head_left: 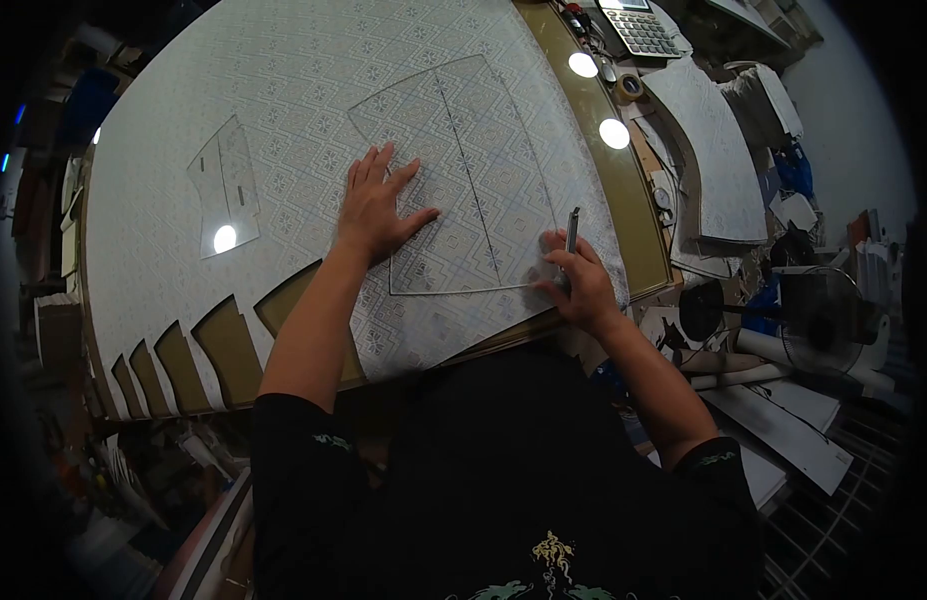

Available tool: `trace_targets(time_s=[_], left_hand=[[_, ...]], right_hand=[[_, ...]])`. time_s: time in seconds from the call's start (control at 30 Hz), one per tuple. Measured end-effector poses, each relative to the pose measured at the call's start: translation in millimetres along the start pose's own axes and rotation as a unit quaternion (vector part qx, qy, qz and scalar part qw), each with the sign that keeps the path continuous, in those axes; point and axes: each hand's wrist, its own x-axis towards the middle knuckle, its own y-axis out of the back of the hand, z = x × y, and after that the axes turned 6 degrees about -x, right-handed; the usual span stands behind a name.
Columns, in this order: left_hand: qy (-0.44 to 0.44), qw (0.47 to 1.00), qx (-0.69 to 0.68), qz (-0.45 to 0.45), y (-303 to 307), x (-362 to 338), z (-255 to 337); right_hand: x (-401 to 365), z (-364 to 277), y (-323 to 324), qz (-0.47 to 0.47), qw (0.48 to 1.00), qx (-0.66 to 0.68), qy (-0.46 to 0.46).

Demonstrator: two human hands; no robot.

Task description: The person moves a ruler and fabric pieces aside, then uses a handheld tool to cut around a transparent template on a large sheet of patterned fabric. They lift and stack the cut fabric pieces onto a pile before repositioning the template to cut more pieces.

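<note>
A large clear template (503, 150) with a dark line down its middle lies flat on the pale, diamond-patterned fabric (293, 60). My left hand (378, 205) is spread open and rests on the template's left part, fingers pointing away from me. At its lower right corner, my right hand (585, 285) is closed around a slim utility knife (571, 230), which points up and away from me. I cannot make out its blade. Further left on the fabric lies a smaller clear template (223, 185) with short dark marks.
Cut-out gaps along the fabric's near left edge show the olive tabletop (623, 190). On the right are a calculator (638, 35), a tape roll (630, 88) and stacked patterned pieces (718, 170). A fan (823, 310) stands beyond the table's right side.
</note>
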Motion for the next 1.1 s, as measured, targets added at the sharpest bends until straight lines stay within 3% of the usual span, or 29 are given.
trace_targets(time_s=[0.13,0.2,0.23,0.3,0.43,0.7,1.1], left_hand=[[0.028,0.999,0.024,-0.038,0,16,4],[0.008,0.991,0.100,-0.086,-6,28,13],[0.009,0.992,0.099,-0.082,-7,31,21],[-0.014,0.985,0.020,-0.172,-7,36,46],[-0.035,0.975,0.013,-0.218,14,31,98],[0.066,0.952,0.043,-0.294,11,54,110],[0.119,0.913,0.072,-0.385,16,70,127]], right_hand=[[1,-3,3,-0.008,1.000,-0.009,0.005],[3,-5,3,-0.010,1.000,-0.021,0.010],[2,-6,5,-0.028,0.999,-0.016,-0.006],[2,-7,5,-0.045,0.999,-0.017,-0.022],[4,-8,7,-0.044,0.998,-0.032,-0.012],[7,-18,10,-0.075,0.995,-0.045,-0.051],[8,-16,13,-0.093,0.994,-0.036,-0.053]])
